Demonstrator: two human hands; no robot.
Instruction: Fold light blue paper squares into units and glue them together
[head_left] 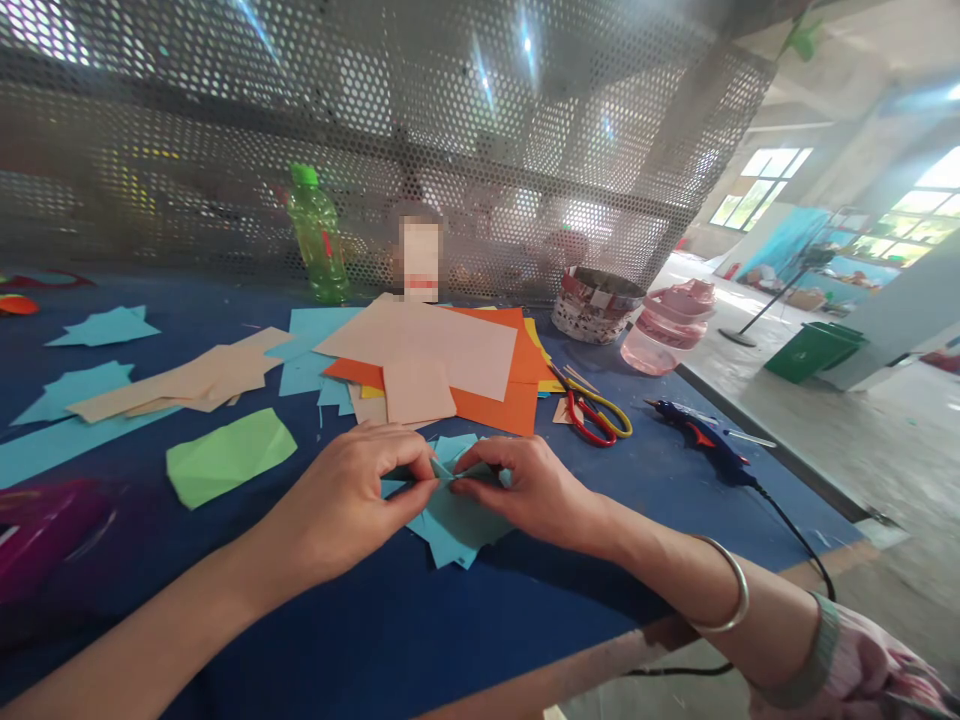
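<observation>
"Where's there room?"

"Along the near edge of the dark blue table [337, 640], before the light-blue, pointed paper stack [452, 530]."

"Toward the right edge?"

"Blue plastic glue gun [712, 450] and red-and-yellow-handled scissors [576, 394], bare strip between."

The left hand [356, 495] and the right hand [532, 492] pinch blue paper [456, 525] over the dark blue surface [360, 640]. Red and yellow scissors [586, 436] lie near a glue gun [703, 444].

Perforated metal panel [480, 110] behind a blue tabletop [375, 640], grey floor [817, 430] at right, bright paned windows [761, 188] beyond
</observation>
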